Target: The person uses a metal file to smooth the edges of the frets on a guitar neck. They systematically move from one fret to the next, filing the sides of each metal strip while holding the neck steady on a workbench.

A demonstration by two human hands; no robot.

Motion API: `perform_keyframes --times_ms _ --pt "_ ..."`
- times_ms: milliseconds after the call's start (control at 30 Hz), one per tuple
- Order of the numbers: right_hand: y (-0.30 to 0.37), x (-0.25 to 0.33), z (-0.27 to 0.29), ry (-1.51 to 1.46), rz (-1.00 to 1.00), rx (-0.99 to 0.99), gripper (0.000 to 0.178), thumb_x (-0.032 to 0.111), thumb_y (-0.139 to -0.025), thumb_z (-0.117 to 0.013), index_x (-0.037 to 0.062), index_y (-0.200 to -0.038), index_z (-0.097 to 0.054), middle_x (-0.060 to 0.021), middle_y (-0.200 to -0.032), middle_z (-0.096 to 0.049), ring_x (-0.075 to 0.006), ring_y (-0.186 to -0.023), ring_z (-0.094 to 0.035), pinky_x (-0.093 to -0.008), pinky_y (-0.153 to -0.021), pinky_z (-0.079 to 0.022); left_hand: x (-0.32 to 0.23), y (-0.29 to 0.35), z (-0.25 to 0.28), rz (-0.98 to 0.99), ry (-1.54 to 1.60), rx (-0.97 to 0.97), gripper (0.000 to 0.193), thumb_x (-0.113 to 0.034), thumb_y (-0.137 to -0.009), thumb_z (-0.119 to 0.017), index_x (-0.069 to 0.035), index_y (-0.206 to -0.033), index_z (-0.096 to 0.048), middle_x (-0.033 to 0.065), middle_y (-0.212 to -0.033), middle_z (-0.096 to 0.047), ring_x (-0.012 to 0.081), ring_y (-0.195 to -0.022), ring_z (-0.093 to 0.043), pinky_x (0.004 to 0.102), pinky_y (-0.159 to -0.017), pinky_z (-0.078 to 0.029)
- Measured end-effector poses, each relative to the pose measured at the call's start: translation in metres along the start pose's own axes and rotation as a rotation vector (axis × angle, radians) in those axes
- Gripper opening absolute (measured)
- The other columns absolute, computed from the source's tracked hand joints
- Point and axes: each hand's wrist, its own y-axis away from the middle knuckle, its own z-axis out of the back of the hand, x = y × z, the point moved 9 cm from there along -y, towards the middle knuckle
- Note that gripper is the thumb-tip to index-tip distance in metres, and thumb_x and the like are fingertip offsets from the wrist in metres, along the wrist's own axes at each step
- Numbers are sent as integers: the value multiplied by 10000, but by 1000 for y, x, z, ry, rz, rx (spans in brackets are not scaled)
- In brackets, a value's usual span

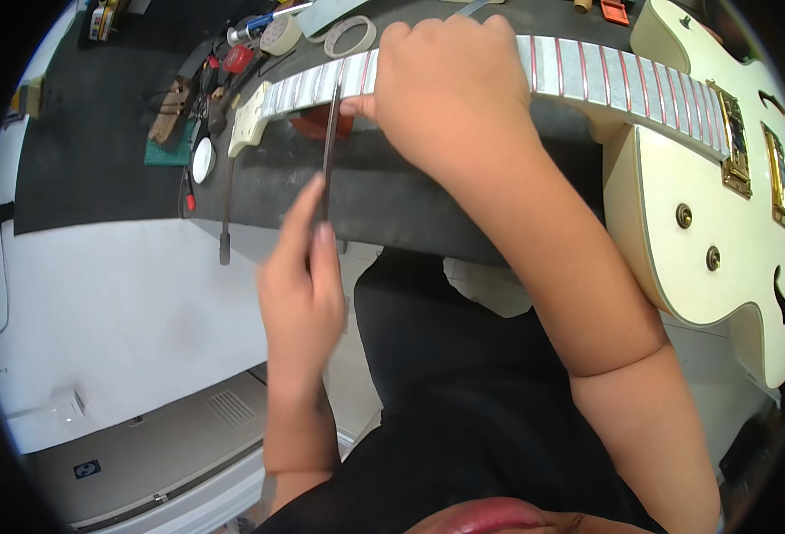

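A cream electric guitar (673, 227) with gold hardware lies at the right, its neck reaching left across the bench. Silvery masking covers the fingerboard (579, 69) between reddish fret lines. My right hand (455, 89) is closed over the middle of the neck, its thumb showing at the near edge. In my left hand (303, 285) is a thin dark file (330, 138), pinched between thumb and fingers and pointing away from me. The file's far end lies over the fingerboard near the headstock (248, 120); whether it touches a fret I cannot tell. The left hand is slightly blurred.
Rolls of tape (350, 37), a white round dish (203, 160) and several hand tools crowd the dark bench (259, 191) at the far left. A dark rod (226, 214) sticks out below the headstock. A reddish support (321, 123) sits under the neck.
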Motion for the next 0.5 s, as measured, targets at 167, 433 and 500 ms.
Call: perform_keyframes --times_ms 167,433,500 --pt "-3 5 6 2 46 -40 662 735 -922 -776 76 -985 -777 -61 -843 -795 -273 -848 -792 -444 -793 -530 -29 -96 -11 -14 -24 56 403 -44 -1107 -630 -18 -1501 -709 131 -994 -811 101 -863 -687 310 -807 -552" --pt "0 -3 4 23 20 -68 665 739 -913 -775 77 -967 -774 -60 -824 -784 -278 -819 -785 -457 -768 -533 0 -4 -4 49 43 27 381 -132 -1140 -608 -3 -1483 -712 168 -1033 -822 213 -851 -738 358 -855 -587" --pt "-1 7 7 3 60 -75 661 737 -914 -774 78 -967 -774 -59 -824 -782 -279 -809 -783 -457 -766 -532 -7 -40 -2 -6 -10 23 388 -101 -1138 -607 -11 -1502 -705 140 -999 -805 164 -819 -697 338 -818 -572"
